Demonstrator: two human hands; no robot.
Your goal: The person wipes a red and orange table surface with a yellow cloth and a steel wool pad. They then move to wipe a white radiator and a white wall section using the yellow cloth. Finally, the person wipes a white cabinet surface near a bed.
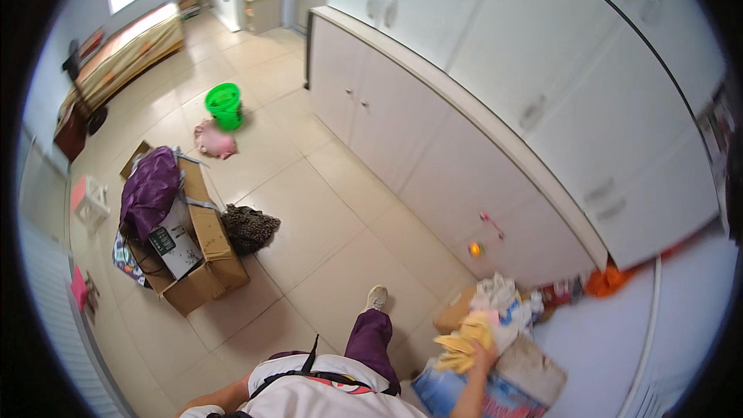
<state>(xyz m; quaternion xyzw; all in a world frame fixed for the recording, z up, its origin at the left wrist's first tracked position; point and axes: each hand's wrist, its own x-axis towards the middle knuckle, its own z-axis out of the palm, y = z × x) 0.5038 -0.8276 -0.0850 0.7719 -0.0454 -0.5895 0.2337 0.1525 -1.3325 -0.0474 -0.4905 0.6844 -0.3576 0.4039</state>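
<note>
At the lower right, my right hand (485, 356) grips a pair of yellow gloves (468, 339), apparently rubber. It is over a blue printed cardboard box (447, 390), beside that box's raised brown flap (531, 368). Just beyond the gloves lies a heap of white plastic bags (499, 297), partly on a smaller brown box (455, 309). Only my left forearm shows at the bottom edge; the left hand is out of view.
An open carton (215, 278) holds a purple cloth (152, 186) and a white box (177, 244). Dark patterned fabric (249, 227) lies beside it. Farther off are a green bucket (223, 105), a pink cloth (215, 140) and a white stool (90, 200). Cabinets (406, 128) line the right.
</note>
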